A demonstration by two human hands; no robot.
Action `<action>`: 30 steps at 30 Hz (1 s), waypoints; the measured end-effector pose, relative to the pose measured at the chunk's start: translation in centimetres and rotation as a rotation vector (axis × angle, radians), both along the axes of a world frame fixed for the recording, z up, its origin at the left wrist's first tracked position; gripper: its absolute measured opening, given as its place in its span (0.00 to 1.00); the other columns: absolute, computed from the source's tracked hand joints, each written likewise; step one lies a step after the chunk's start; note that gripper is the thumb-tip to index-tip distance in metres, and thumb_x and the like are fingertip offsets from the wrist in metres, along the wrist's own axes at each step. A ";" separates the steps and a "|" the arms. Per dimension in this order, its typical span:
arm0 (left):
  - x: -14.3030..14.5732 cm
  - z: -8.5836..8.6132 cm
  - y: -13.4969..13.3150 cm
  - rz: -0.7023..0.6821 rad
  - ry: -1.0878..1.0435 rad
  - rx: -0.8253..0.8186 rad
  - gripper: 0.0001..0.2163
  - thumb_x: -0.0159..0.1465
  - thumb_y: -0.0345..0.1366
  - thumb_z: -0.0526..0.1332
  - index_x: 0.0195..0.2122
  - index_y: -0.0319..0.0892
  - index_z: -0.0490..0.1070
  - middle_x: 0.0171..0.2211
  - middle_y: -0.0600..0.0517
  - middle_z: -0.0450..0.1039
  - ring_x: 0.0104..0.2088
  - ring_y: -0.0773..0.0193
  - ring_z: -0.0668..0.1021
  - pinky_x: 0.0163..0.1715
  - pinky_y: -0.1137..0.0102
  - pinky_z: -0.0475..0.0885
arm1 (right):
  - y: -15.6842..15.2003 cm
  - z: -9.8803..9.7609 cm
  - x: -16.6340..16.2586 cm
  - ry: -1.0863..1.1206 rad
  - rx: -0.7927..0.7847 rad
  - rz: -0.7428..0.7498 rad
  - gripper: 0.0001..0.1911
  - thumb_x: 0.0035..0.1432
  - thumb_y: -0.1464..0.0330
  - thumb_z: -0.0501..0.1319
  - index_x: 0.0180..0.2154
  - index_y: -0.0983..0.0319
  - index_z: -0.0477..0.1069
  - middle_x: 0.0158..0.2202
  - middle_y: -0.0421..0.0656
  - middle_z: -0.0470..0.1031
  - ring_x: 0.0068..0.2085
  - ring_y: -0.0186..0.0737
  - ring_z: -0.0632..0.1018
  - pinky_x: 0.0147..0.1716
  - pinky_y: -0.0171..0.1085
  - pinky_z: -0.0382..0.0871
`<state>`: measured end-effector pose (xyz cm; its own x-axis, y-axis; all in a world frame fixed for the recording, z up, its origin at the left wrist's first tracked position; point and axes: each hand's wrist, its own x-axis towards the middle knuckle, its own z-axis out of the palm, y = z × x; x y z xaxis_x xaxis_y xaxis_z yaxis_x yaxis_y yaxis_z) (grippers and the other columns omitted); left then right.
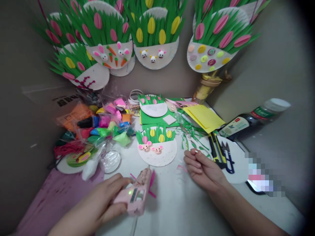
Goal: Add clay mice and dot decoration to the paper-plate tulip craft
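Note:
My left hand is wrapped around a pink hot glue gun with a small green light glowing on its side. Its nozzle points away from me, and a cord trails down toward the table's near edge. My right hand is raised with thumb and fingers pinched together; a tiny white spot shows at the fingertips, too small to name. Between and beyond both hands lies a half-round paper plate craft with green paper grass, yellow and pink tulips, and two pink mouse heads.
Bags of coloured clay crowd the left. White scissors, a yellow box cutter, thread snips, a dark bottle and a phone lie right. Finished plate crafts hang on the wall.

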<state>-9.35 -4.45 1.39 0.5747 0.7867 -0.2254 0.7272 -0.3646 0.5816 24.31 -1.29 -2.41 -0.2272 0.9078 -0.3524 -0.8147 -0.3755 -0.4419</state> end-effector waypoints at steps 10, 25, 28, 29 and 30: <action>1.1 -1.8 1.1 0.023 0.092 0.004 0.19 0.63 0.49 0.56 0.51 0.47 0.67 0.44 0.47 0.73 0.42 0.57 0.77 0.40 0.68 0.72 | -0.2 -0.8 -0.5 -0.049 0.019 0.050 0.10 0.46 0.70 0.72 0.27 0.63 0.71 0.23 0.35 0.62 0.19 0.21 0.61 0.14 0.18 0.55; 0.5 -2.6 1.0 0.006 0.044 0.011 0.17 0.63 0.45 0.58 0.52 0.47 0.66 0.46 0.47 0.72 0.43 0.58 0.76 0.40 0.69 0.71 | -0.1 -0.9 -0.5 -0.056 0.004 0.049 0.10 0.46 0.70 0.72 0.27 0.63 0.72 0.23 0.34 0.62 0.19 0.21 0.61 0.13 0.19 0.56; 0.6 -2.4 1.0 0.015 0.033 0.026 0.17 0.62 0.45 0.58 0.51 0.47 0.67 0.46 0.47 0.72 0.43 0.57 0.76 0.40 0.69 0.71 | -0.1 -1.0 -0.5 -0.063 0.004 0.047 0.10 0.46 0.71 0.72 0.27 0.64 0.72 0.23 0.34 0.62 0.19 0.21 0.60 0.13 0.19 0.55; 0.6 -2.4 1.0 0.018 0.031 0.028 0.17 0.62 0.45 0.58 0.51 0.47 0.67 0.45 0.47 0.72 0.43 0.57 0.76 0.40 0.69 0.72 | -0.1 -1.0 -0.5 -0.062 0.000 0.043 0.10 0.45 0.71 0.72 0.27 0.64 0.72 0.23 0.35 0.62 0.19 0.21 0.60 0.13 0.19 0.55; 0.6 -2.3 1.0 0.018 0.032 0.029 0.17 0.62 0.45 0.59 0.50 0.47 0.67 0.45 0.47 0.72 0.43 0.57 0.76 0.40 0.68 0.72 | -0.1 -0.9 -0.5 -0.060 -0.003 0.039 0.10 0.45 0.71 0.72 0.27 0.64 0.72 0.23 0.35 0.62 0.19 0.21 0.60 0.13 0.19 0.55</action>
